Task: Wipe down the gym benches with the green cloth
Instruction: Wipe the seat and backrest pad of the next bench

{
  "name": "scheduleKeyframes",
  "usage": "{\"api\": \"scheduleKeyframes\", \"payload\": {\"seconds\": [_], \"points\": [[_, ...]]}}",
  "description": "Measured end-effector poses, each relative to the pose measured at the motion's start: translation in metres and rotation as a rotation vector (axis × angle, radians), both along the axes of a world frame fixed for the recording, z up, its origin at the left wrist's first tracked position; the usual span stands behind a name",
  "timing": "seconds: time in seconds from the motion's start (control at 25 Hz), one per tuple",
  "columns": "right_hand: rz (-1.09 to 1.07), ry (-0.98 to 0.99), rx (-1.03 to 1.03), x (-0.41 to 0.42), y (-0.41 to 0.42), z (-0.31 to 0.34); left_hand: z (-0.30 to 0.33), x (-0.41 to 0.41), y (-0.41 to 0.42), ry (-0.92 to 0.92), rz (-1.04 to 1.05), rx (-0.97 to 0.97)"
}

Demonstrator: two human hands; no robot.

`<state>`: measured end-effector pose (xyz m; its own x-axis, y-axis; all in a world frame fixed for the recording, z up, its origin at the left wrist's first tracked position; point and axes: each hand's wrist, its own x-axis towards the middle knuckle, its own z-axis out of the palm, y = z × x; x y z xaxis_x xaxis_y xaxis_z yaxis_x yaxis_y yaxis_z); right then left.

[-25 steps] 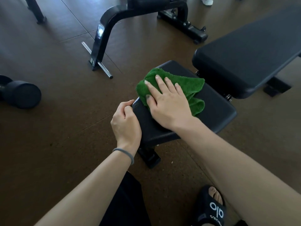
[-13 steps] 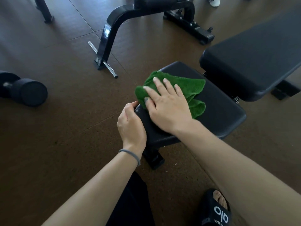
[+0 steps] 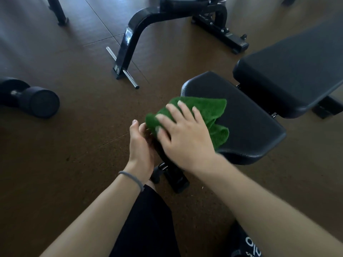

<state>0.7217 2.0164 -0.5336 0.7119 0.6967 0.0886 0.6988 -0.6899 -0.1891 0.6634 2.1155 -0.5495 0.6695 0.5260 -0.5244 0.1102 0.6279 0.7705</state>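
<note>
The green cloth [image 3: 207,110] lies crumpled on the near left part of the bench's black seat pad [image 3: 245,115], and one corner hangs over the pad's left edge. My right hand [image 3: 185,138] presses flat on the cloth with its fingers spread. My left hand [image 3: 140,145] rests against the pad's left edge beside the hanging corner, thumb pointing up. Its fingertips are partly hidden behind the cloth and my right hand. The bench's long black back pad [image 3: 289,75] rises to the right.
A black dumbbell [image 3: 37,102] lies on the brown floor at left. Another bench's black steel frame [image 3: 133,34], with a chrome cross bar, stands ahead. The bench's foot [image 3: 174,179] sits below my hands. My knee and my sandalled foot [image 3: 248,245] are at the bottom.
My right hand has slid the cloth towards the seat's near left edge. My left hand has loosened from gripping that edge, and its thumb has lifted.
</note>
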Motion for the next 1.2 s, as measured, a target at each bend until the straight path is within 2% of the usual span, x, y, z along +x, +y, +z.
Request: {"api": "scheduleKeyframes", "payload": {"seconds": [0.16, 0.28, 0.4, 0.48, 0.64, 0.8, 0.92, 1.0, 1.08, 1.2], "points": [[0.132, -0.187, -0.020, -0.043, -0.029, -0.013, 0.001, -0.002, 0.015, 0.033, -0.029, 0.018], [0.178, -0.178, -0.040, -0.028, -0.021, -0.011, 0.003, -0.001, 0.016, 0.013, -0.057, 0.039], [-0.004, -0.060, 0.005, -0.003, 0.014, -0.003, 0.004, 0.000, 0.013, 0.009, -0.082, 0.048], [-0.067, -0.060, 0.016, -0.010, 0.016, -0.004, 0.007, -0.002, 0.011, 0.009, -0.093, 0.063], [0.063, -0.225, 0.038, -0.056, -0.044, -0.025, 0.008, -0.002, 0.009, 0.091, -0.056, 0.150], [0.061, -0.327, 0.001, -0.027, -0.099, -0.032, 0.008, 0.005, -0.003, 0.141, -0.024, 0.317], [-0.160, -0.255, 0.004, -0.012, -0.111, -0.022, 0.009, 0.011, -0.026, 0.229, 0.034, 0.596], [-0.353, -0.203, 0.088, -0.024, -0.083, -0.019, 0.009, 0.017, -0.038, 0.237, 0.096, 0.657], [-0.329, -0.158, 0.140, -0.043, -0.050, -0.016, 0.005, 0.019, -0.038, 0.232, 0.152, 0.644], [-0.141, -0.138, 0.098, -0.041, -0.053, -0.019, -0.002, 0.017, -0.035, 0.214, 0.186, 0.570]]}}
